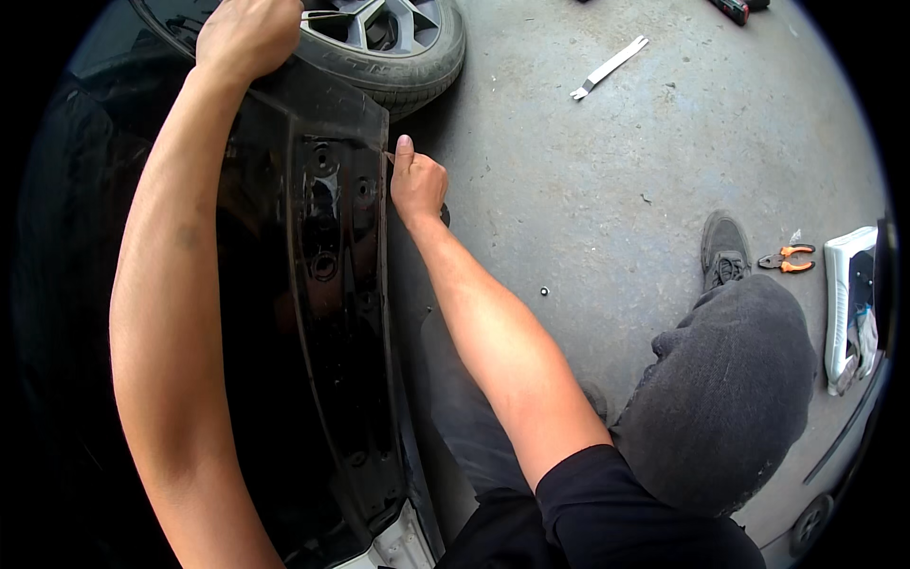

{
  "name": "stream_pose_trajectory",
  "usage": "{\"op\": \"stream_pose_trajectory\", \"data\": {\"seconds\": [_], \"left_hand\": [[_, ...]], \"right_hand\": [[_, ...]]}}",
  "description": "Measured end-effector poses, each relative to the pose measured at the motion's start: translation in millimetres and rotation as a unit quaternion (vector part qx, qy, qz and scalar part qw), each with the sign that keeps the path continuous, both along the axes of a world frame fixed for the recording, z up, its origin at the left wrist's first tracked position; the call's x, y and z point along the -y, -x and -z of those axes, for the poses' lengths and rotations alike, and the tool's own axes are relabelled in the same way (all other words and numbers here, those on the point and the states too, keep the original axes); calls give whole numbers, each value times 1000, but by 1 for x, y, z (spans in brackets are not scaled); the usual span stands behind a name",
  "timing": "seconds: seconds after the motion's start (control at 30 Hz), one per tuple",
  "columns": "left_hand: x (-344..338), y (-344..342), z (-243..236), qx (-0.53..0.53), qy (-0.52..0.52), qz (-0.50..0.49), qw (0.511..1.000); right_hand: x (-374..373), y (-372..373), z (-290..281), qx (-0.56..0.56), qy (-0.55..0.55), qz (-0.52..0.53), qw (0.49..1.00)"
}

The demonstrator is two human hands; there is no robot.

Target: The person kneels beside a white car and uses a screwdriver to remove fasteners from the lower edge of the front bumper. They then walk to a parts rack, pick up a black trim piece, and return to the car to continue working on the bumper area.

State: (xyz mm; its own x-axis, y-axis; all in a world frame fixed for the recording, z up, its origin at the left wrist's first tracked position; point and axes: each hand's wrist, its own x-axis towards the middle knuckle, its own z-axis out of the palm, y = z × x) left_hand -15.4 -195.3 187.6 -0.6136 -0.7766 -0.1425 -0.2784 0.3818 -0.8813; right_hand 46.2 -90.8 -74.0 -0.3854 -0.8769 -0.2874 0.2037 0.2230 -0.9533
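My left hand is closed in a fist at the top, over the edge of a black car body panel beside the wheel. What it grips is hidden; a thin light strip shows just right of its fingers, against the wheel. Lower and to the right, my right hand is closed, thumb pointing up, at the panel's outer edge. A small pointed tip shows between this hand and the edge, but I cannot make out what it belongs to. The dark sill with round plugs runs down below.
A wheel with grey spokes stands at the top. On the grey floor lie a white pry tool, orange-handled pliers and a small nut-like piece. My bent knee and a white-rimmed tray are on the right.
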Motion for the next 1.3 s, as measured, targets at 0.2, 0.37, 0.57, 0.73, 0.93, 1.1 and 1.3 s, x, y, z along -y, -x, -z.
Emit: {"op": "stream_pose_trajectory", "data": {"seconds": [0.2, 0.37, 0.57, 0.73, 0.93, 1.1, 1.3], "left_hand": [[5, -4, -2, 0, -5, 3, 1000], [6, -6, -1, -9, -8, 13, 1000], [8, -8, -3, 0, -16, 12, 1000], [2, -2, -2, 5, -11, -6, 1000], [3, -9, 0, -7, -7, 8, 1000], [2, -3, -1, 5, -6, -12, 1000], [2, -2, 0, 12, 2, -16, 1000]], "right_hand": [[0, -4, 2, -16, 3, -3, 1000], [0, -3, 3, -16, 12, -5, 1000], [-2, -3, 0, -11, 22, -3, 1000], [-1, -5, 3, -17, 19, -10, 1000], [-6, -5, -1, -13, 6, -30, 999], [-9, -7, -2, -6, 8, -21, 1000], [-9, -3, 0, -18, -4, -47, 999]]}}
